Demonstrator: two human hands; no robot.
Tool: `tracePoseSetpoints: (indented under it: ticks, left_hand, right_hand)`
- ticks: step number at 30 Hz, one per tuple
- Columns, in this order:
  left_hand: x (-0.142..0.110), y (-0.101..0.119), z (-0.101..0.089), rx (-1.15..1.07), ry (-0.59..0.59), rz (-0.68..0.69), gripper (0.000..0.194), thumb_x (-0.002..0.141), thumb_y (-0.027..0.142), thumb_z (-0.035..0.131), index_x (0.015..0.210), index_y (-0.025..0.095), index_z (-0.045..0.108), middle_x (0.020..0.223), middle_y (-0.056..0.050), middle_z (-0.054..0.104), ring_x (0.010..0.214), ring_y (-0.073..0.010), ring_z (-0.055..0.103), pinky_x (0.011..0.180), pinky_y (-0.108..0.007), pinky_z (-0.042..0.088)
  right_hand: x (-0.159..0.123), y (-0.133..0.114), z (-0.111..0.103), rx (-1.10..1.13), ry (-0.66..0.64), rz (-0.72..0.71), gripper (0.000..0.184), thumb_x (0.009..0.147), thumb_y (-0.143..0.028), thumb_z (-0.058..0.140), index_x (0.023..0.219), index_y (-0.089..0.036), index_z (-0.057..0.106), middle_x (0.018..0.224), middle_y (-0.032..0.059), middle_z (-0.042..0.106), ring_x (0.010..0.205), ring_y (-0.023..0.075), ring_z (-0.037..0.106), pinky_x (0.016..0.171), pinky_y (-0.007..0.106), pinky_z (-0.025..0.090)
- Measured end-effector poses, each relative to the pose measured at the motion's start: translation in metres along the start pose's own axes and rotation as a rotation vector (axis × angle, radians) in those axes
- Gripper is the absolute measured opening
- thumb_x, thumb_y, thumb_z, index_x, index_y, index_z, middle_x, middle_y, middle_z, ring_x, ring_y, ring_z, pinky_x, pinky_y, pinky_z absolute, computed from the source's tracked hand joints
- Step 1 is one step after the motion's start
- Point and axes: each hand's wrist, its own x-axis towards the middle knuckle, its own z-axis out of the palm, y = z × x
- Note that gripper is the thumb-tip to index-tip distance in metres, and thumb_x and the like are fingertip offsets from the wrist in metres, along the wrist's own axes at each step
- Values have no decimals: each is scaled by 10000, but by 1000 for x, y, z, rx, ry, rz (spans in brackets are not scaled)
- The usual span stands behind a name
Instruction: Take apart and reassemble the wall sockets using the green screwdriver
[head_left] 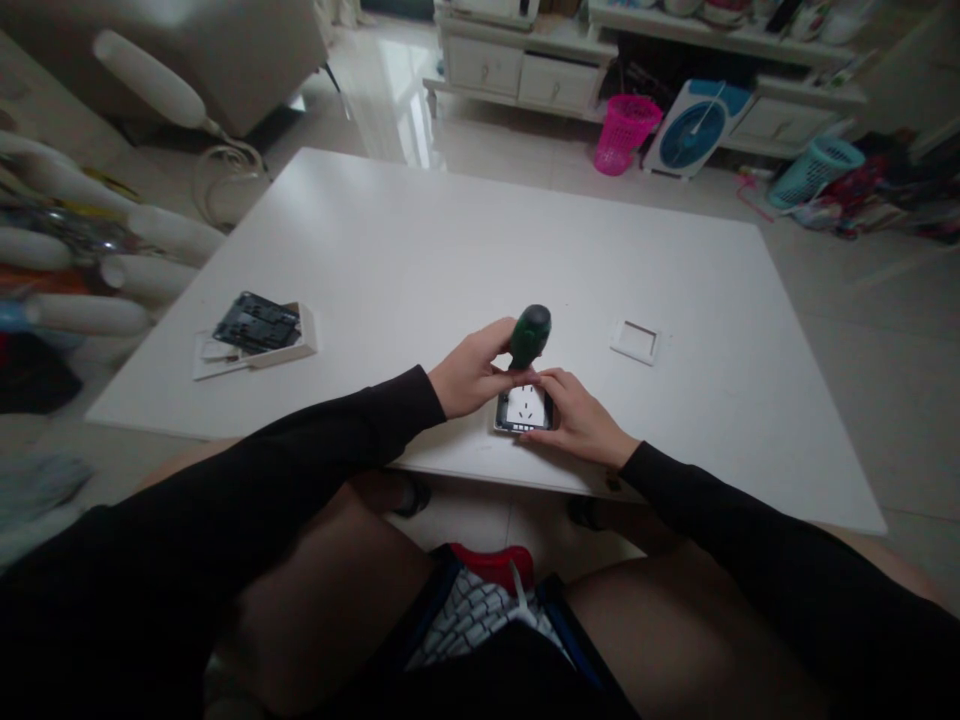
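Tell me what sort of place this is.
Probably a home, perhaps its living room: what looks like a sofa stands at upper left, a low white cabinet with drawers sits beyond the table, and a blue-and-white fan stands on the floor.

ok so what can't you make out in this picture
All in the head view:
- Green handle: whatever tip it has, hidden by the left hand.
- Socket: its right edge, partly covered by the right hand.
- Black parts: any markings, too small and blurred.
- Sofa: its upper part, cut off by the top edge.
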Motion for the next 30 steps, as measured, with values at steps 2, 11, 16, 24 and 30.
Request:
tracePoseSetpoints:
  ticks: [2,11,16,24,30]
  left_hand:
    - [0,1,-1,-58,-17,-8,223,914,301,741,1012,176,585,937,-53,679,894,-199,682,779,-345,576]
    - [-4,6,-2,-32,-71,-41,225,1025,352,567,1157,172,535,958,-66,681,867,-205,660,839,-387,554]
    - [-5,2,-1,43,-84,-41,181,980,342,638,1026,171,605,949,-69,661,885,-207,645,743,-335,560]
    - [-6,8,-6,-78,-99,-26,217,1004,229,579,1217,187,586,1085,-100,713,1055,-231,700,912,-398,578]
    - [-7,3,-4,-66,-11,-68,304,983,353,666,1193,184,527,1006,-65,664,940,-209,661,915,-414,545]
  right_hand:
    - [0,0,0,-9,0,-1,753,831,-534,835,1451,-284,487,1366,146,577,1236,383,573,1028,614,539]
    - [0,1,0,-1,-6,1,737,837,-543,828,1437,-263,504,1364,149,579,1232,371,573,1037,588,538]
    - [0,3,0,22,-7,-5,774,847,-612,799,1475,-280,491,1363,148,575,1231,373,573,1039,594,535]
    - [-1,6,0,71,-19,8,804,846,-586,813,1519,-306,473,1390,144,542,1277,376,547,1079,597,515]
    - [-1,7,1,65,-12,7,809,832,-586,829,1508,-309,480,1348,136,560,1225,366,569,1044,593,532]
